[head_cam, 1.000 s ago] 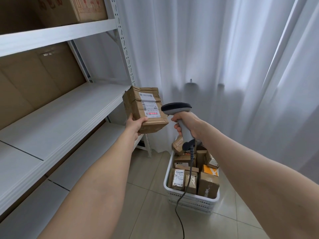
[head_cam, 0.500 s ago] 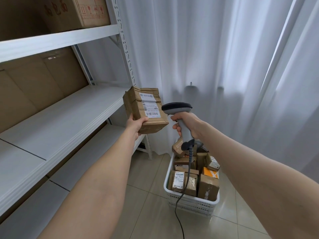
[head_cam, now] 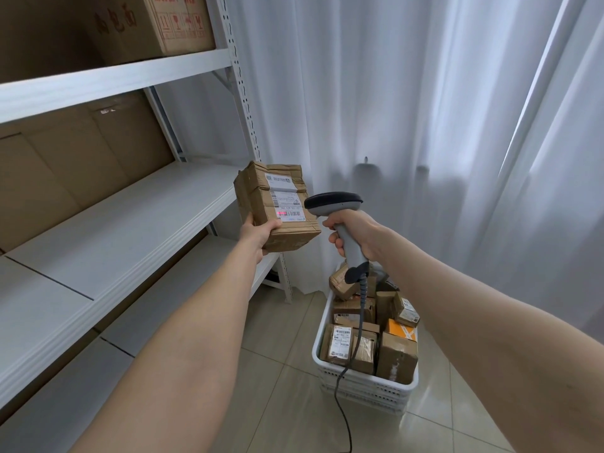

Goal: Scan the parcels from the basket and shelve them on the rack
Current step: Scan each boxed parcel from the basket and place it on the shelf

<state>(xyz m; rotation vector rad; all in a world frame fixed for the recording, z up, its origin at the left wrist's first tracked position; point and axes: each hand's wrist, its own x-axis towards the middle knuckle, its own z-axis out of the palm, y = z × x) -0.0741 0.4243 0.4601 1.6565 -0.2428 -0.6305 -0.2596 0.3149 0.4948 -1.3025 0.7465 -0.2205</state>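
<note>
- We see a red scan light (head_cam: pixel 281 213) now on the parcel (head_cam: pixel 258 197) label (head_cam: pixel 286 199), absent before: we judge scanning underway, shelving next.
- Our left hand (head_cam: pixel 258 235) grip clasps the parcel just right of the rack (head_cam: pixel 130 220); right hand (head_cam: pixel 354 230) grip wraps the scanner (head_cam: pixel 333 201) over the basket (head_cam: pixel 362 376).

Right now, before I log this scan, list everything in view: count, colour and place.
Held parcel: one, brown with white labels, red scan light on the lower barcode, in front of the rack.
Barcode scanner: one, grey, dark head, aimed at that parcel.
Scanner cable: one, dark, hanging past the basket to the floor.
Basket: one, white plastic, on the tiled floor.
Basket parcels: several brown, one orange, inside the basket.
Rack: one, white metal, left.
Cartons: several, brown, on the rack's upper levels.
Curtain: white, behind everything.
Left hand: gripping the held parcel's lower end.
Right hand: gripping the scanner's handle.
</note>
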